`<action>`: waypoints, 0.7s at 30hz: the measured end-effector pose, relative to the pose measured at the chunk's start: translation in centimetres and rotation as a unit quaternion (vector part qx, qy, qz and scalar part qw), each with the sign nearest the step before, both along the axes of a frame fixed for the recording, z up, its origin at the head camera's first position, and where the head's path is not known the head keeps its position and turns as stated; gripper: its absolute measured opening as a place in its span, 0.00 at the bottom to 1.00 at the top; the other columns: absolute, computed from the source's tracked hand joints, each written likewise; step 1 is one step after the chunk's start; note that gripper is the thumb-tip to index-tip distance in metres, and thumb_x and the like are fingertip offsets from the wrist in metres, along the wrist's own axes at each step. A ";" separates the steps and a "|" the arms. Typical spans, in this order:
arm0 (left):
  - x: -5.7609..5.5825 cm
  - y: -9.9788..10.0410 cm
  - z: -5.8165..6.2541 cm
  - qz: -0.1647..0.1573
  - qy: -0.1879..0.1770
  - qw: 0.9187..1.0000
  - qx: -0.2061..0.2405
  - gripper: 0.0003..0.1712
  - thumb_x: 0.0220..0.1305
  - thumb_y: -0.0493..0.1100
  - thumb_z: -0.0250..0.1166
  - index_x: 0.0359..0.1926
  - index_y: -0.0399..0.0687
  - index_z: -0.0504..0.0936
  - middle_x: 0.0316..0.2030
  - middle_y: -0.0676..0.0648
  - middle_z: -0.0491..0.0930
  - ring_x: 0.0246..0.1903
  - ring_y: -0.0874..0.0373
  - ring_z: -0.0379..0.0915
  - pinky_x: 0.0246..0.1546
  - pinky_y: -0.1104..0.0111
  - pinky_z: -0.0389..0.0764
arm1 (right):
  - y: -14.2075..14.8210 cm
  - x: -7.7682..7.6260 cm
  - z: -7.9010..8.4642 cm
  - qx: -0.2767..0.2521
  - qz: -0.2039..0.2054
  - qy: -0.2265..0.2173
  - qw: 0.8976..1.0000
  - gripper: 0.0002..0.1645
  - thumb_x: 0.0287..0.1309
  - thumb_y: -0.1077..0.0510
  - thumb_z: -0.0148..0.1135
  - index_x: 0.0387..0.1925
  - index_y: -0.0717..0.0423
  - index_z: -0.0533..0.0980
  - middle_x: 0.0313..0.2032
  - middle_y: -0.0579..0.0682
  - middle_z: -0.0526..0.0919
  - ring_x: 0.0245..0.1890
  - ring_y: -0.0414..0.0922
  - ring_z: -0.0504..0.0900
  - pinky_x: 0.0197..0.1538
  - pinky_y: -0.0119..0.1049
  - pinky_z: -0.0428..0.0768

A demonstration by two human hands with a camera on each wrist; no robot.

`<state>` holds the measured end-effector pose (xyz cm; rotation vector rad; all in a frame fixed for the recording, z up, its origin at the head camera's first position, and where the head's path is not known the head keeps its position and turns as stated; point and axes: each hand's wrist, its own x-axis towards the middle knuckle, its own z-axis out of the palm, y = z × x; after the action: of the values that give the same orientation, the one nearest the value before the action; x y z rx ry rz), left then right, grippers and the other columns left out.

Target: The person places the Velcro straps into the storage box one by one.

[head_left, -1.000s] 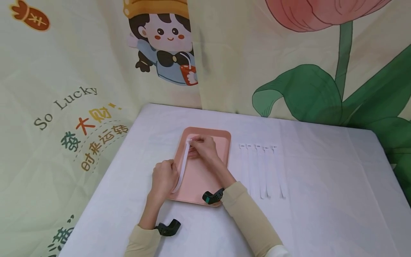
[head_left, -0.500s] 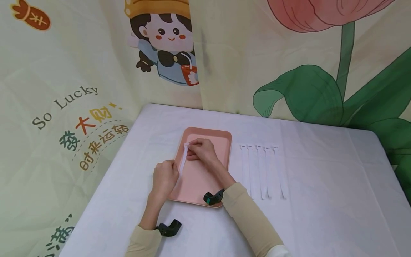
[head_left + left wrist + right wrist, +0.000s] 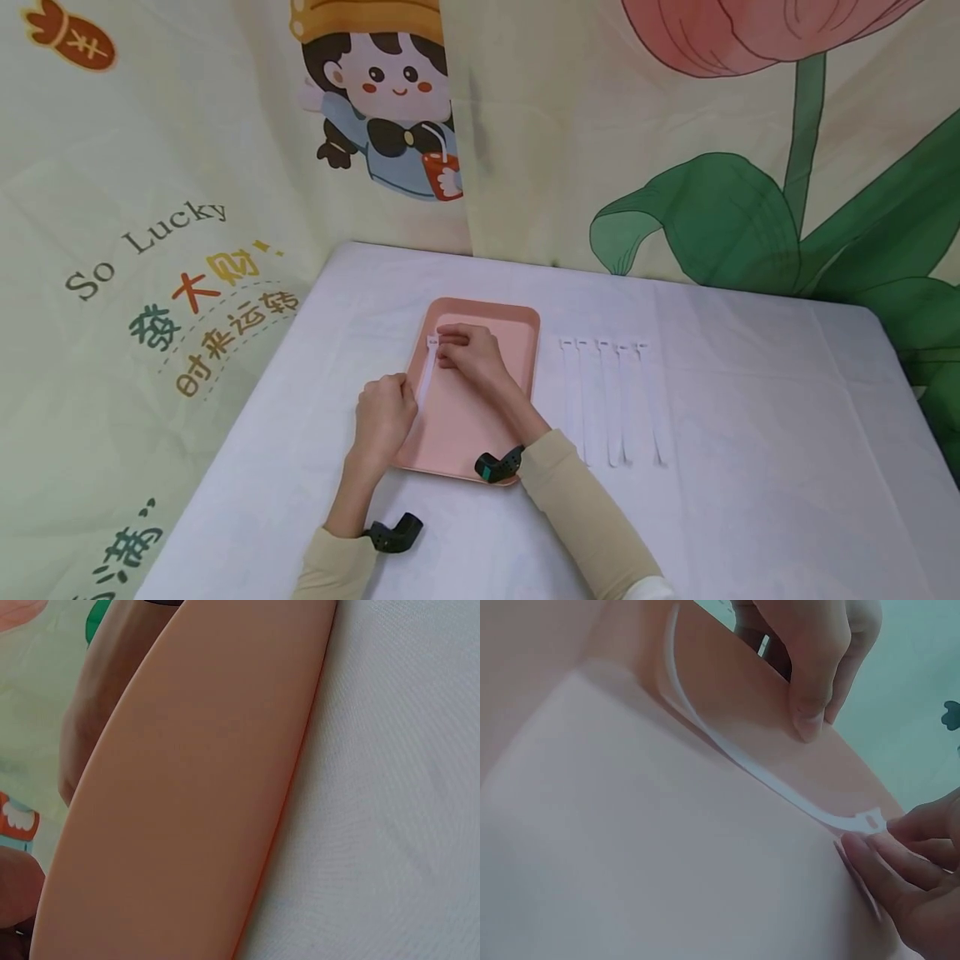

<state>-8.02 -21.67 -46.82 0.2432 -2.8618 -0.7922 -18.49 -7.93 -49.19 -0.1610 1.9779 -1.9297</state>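
The pink tray (image 3: 476, 429) lies on the white cloth in the head view, and its outer side wall (image 3: 187, 765) fills much of the left wrist view. My left hand (image 3: 385, 417) grips the tray's left rim, thumb over the inside in the right wrist view. A white flat cable tie (image 3: 761, 772) with a slotted head runs along the tray's left inner wall, its far part curving up the wall. My right hand (image 3: 474, 357) pinches it at the slotted head, fingertips on either side. The left hand hides the tie's lower end in the head view.
Several more white cable ties (image 3: 602, 400) lie side by side on the white tablecloth (image 3: 765, 433) right of the tray, slotted heads away from me. A printed curtain (image 3: 532, 150) hangs behind the table and along its left.
My right hand has drawn the tie's slotted head slightly toward me and left, and the tie has come down lower against the tray's wall. The left hand stays on the rim.
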 end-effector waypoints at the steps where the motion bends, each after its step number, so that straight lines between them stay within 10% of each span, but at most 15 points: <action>1: 0.0 0.0 0.0 -0.001 0.000 1.000 0.000 0.17 0.66 0.29 0.56 0.19 0.38 0.77 0.17 0.42 0.74 0.19 0.53 0.64 0.19 0.61 0.70 | 0.0 0.0 0.0 -0.002 -0.001 0.001 1.000 0.20 0.66 0.69 0.61 0.59 0.63 0.80 0.50 0.60 0.87 0.42 0.54 0.90 0.42 0.37 0.87; 21: 0.0 0.3 -0.1 -0.010 -0.007 1.000 -0.002 0.16 0.66 0.27 0.55 0.20 0.36 0.76 0.16 0.43 0.71 0.17 0.55 0.62 0.17 0.65 0.65 | 4.9 1.1 1.9 -0.037 -0.020 0.023 0.999 0.19 0.67 0.66 0.62 0.57 0.69 0.78 0.47 0.69 0.85 0.43 0.61 0.88 0.46 0.48 0.87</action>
<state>-8.03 -21.33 -46.92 0.2197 -2.8839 -0.7905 -17.41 -3.06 -47.26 -0.1892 1.9536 -2.0439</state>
